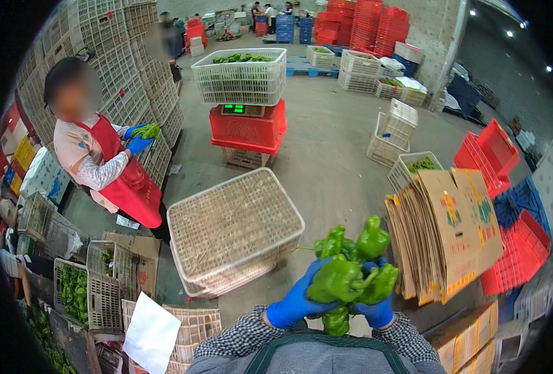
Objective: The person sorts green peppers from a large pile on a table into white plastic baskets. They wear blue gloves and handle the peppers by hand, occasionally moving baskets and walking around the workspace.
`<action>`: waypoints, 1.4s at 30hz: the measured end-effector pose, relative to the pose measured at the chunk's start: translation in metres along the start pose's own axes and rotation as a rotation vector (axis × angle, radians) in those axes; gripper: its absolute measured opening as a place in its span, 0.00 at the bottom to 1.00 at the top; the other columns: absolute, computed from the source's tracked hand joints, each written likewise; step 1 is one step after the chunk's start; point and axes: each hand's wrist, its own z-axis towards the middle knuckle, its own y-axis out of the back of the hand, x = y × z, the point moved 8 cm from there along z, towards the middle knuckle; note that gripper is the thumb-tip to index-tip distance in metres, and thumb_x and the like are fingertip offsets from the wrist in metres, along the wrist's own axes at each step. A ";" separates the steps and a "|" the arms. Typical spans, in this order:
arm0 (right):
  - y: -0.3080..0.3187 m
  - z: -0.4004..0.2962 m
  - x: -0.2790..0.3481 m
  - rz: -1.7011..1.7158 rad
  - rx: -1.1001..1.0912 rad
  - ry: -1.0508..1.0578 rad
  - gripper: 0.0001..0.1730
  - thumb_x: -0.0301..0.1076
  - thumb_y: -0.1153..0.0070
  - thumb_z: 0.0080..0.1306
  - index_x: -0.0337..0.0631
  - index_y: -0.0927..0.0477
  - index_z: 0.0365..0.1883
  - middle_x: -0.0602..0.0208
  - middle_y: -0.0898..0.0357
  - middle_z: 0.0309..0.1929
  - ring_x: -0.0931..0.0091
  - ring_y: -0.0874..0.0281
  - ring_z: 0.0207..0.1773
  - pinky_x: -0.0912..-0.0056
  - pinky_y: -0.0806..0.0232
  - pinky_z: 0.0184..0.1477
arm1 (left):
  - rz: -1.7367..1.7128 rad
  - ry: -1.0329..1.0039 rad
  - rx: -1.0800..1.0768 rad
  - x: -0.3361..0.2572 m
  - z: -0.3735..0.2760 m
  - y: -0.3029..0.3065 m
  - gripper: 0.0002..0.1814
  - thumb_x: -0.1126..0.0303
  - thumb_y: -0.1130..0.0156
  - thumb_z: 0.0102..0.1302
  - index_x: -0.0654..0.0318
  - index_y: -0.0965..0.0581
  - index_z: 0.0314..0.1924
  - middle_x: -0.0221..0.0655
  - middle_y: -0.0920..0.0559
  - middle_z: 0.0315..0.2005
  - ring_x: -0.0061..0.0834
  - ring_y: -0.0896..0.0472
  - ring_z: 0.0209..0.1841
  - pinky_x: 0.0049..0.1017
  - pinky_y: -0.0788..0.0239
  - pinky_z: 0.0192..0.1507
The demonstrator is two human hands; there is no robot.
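Several green peppers [337, 279] are bunched together in front of my chest, held between both hands. My left hand [295, 299], in a blue glove, grips the bunch from its left side. On the other side, my right hand [377, 308], gloved the same way, supports the peppers from the right and below. The peppers hide most of my fingers. One pepper hangs low between the wrists. Just beyond the bunch, to the left, stands an upturned pale plastic crate [234, 224] with its ribbed base facing up.
A person in a red apron [122, 163] holds green vegetables at left. Ahead, a crate of green produce [240, 77] rests on a digital scale [241, 110] above a red crate [248, 128]. Folded cardboard boxes [445, 233] stand at right. A white sheet [152, 332] lies at lower left.
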 end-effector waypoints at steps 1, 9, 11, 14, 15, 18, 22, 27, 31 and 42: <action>0.008 0.031 -0.008 0.153 -0.017 -0.032 0.50 0.34 0.28 0.43 0.39 0.42 0.63 0.60 0.46 0.65 0.67 0.39 0.63 0.62 0.41 0.61 | -0.008 0.010 0.008 -0.001 0.033 0.007 0.48 0.72 0.28 0.50 0.58 0.47 0.67 0.34 0.38 0.63 0.27 0.40 0.64 0.30 0.48 0.65; 0.072 0.271 -0.114 0.345 -0.011 -0.041 0.63 0.39 0.27 0.43 0.40 0.58 0.69 0.64 0.39 0.60 0.70 0.38 0.62 0.62 0.42 0.63 | 0.119 -0.123 0.016 -0.010 0.289 0.104 0.47 0.73 0.28 0.48 0.59 0.44 0.66 0.36 0.40 0.63 0.30 0.41 0.65 0.31 0.49 0.65; 0.082 0.336 -0.153 0.343 0.049 -0.060 0.63 0.42 0.27 0.44 0.40 0.58 0.69 0.64 0.39 0.61 0.70 0.38 0.62 0.62 0.42 0.63 | 0.066 -0.137 -0.038 0.000 0.346 0.138 0.47 0.73 0.28 0.48 0.59 0.44 0.66 0.36 0.40 0.64 0.30 0.41 0.65 0.31 0.49 0.65; 0.079 0.435 -0.182 0.442 0.128 -0.069 0.62 0.41 0.27 0.44 0.40 0.58 0.69 0.64 0.39 0.61 0.69 0.39 0.63 0.62 0.42 0.64 | 0.007 -0.158 -0.129 0.001 0.422 0.189 0.47 0.73 0.27 0.47 0.59 0.43 0.66 0.37 0.39 0.63 0.30 0.40 0.64 0.31 0.48 0.65; 0.076 0.466 -0.190 0.468 0.163 -0.102 0.62 0.40 0.27 0.45 0.40 0.57 0.69 0.64 0.39 0.61 0.69 0.39 0.64 0.62 0.42 0.64 | -0.013 -0.162 -0.167 -0.001 0.443 0.205 0.47 0.74 0.27 0.46 0.59 0.43 0.66 0.37 0.39 0.63 0.29 0.39 0.64 0.31 0.48 0.65; 0.045 0.558 -0.211 0.412 0.360 -0.102 0.52 0.39 0.28 0.46 0.38 0.44 0.66 0.61 0.50 0.69 0.67 0.46 0.68 0.61 0.49 0.67 | 0.072 -0.204 -0.345 -0.024 0.483 0.270 0.47 0.75 0.27 0.45 0.60 0.42 0.65 0.37 0.36 0.61 0.29 0.38 0.63 0.31 0.47 0.64; -0.017 0.697 -0.204 0.188 0.583 0.143 0.45 0.43 0.29 0.46 0.39 0.35 0.61 0.54 0.56 0.71 0.63 0.54 0.71 0.60 0.56 0.69 | 0.152 -0.292 -0.547 -0.083 0.527 0.362 0.48 0.75 0.27 0.43 0.63 0.42 0.65 0.36 0.34 0.60 0.30 0.37 0.62 0.31 0.46 0.64; -0.112 0.893 -0.181 0.610 0.631 0.302 0.46 0.29 0.32 0.50 0.38 0.43 0.66 0.63 0.39 0.64 0.72 0.41 0.65 0.65 0.48 0.66 | 0.425 -0.444 -0.642 -0.218 0.622 0.515 0.39 0.77 0.33 0.50 0.64 0.38 0.63 0.34 0.28 0.55 0.26 0.29 0.56 0.27 0.38 0.59; -0.153 1.052 -0.194 0.469 0.587 0.373 0.39 0.30 0.36 0.55 0.39 0.39 0.64 0.64 0.35 0.62 0.74 0.37 0.62 0.68 0.43 0.63 | 0.195 -0.544 -0.384 -0.300 0.739 0.614 0.30 0.69 0.39 0.56 0.65 0.33 0.59 0.34 0.24 0.50 0.26 0.27 0.52 0.26 0.35 0.54; -0.194 1.222 -0.355 -0.149 0.516 0.144 0.28 0.36 0.41 0.60 0.36 0.31 0.58 0.56 0.28 0.56 0.71 0.30 0.56 0.70 0.37 0.57 | 1.014 -0.474 -1.221 -0.298 0.711 0.811 0.34 0.64 0.34 0.55 0.65 0.36 0.61 0.52 0.37 0.60 0.46 0.41 0.64 0.37 0.48 0.64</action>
